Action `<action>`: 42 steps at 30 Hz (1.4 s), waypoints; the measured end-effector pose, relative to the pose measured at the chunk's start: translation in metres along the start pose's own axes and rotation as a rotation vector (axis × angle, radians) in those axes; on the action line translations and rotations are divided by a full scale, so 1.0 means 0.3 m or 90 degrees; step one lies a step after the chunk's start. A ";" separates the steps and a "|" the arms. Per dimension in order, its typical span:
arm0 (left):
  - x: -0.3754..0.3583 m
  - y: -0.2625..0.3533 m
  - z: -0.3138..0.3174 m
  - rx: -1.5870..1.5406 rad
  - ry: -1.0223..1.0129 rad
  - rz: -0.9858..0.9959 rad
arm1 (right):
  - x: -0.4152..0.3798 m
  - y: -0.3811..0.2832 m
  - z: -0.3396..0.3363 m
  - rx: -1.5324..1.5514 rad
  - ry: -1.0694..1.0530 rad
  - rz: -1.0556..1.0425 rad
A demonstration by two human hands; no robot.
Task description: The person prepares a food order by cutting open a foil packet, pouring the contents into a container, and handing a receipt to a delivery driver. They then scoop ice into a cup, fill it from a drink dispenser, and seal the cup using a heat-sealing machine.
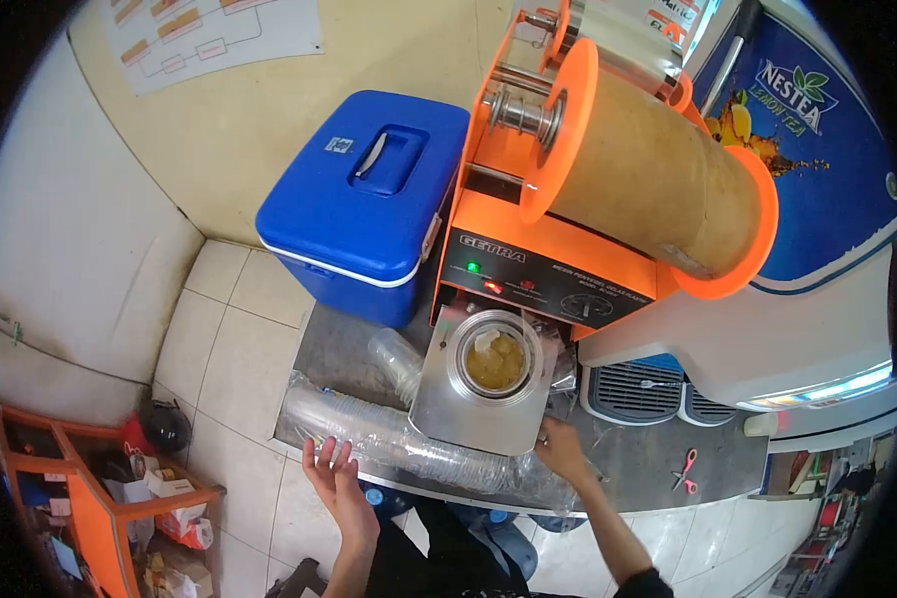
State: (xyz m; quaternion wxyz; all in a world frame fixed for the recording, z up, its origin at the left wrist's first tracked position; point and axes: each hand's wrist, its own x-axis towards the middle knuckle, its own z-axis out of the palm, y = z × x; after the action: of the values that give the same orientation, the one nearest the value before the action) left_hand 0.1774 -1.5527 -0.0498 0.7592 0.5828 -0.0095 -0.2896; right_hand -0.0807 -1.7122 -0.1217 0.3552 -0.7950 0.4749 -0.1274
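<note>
An orange cup sealing machine (pixel 558 269) stands on the counter, a film roll (pixel 658 169) on top and small green and red lights glowing in front. Its metal tray (pixel 468 424) is out towards me. In the tray's round holder sits a cup (pixel 494 361) with yellowish contents and what look like ice pieces. My right hand (pixel 563 453) has its fingers curled at the tray's near right corner. My left hand (pixel 341 493) is raised before the counter edge, fingers apart and holding nothing. Close to it lies a long plastic-wrapped stack of clear cups (pixel 399 439).
A blue cooler box (pixel 364 189) stands left of the machine, with a loose clear cup (pixel 394 361) in front of it. Pink scissors (pixel 686 470) lie on the right of the counter (pixel 628 463). A drink dispenser (pixel 757 329) with a drip tray (pixel 633 391) stands behind them.
</note>
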 end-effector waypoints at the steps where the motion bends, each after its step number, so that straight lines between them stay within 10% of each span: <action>1: -0.001 -0.003 0.004 0.002 0.002 0.001 | 0.055 0.096 0.072 -0.042 -0.039 -0.076; 22: -0.007 -0.020 -0.048 0.043 0.075 0.002 | 0.307 0.200 0.271 -0.133 -0.152 -0.106; 31: -0.043 0.022 -0.042 0.044 -0.023 -0.019 | -0.021 0.038 -0.150 -0.023 -0.190 -0.016; 34: -0.062 0.036 0.026 0.170 -0.303 -0.014 | -0.087 -0.233 -0.381 0.112 -0.151 0.354; 38: -0.130 -0.075 0.277 0.192 -0.716 -0.005 | 0.097 -0.222 -0.222 -0.165 0.482 -0.094; 42: -0.116 -0.176 0.436 0.224 -0.634 0.154 | 0.120 -0.282 -0.226 -0.094 0.282 0.035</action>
State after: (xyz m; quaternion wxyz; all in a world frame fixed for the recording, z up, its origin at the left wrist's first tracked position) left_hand 0.0798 -1.6601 -0.0437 0.5816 0.4883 -0.4837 -0.4352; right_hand -0.0426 -1.7476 -0.0201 0.1861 -0.7584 0.5706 -0.2542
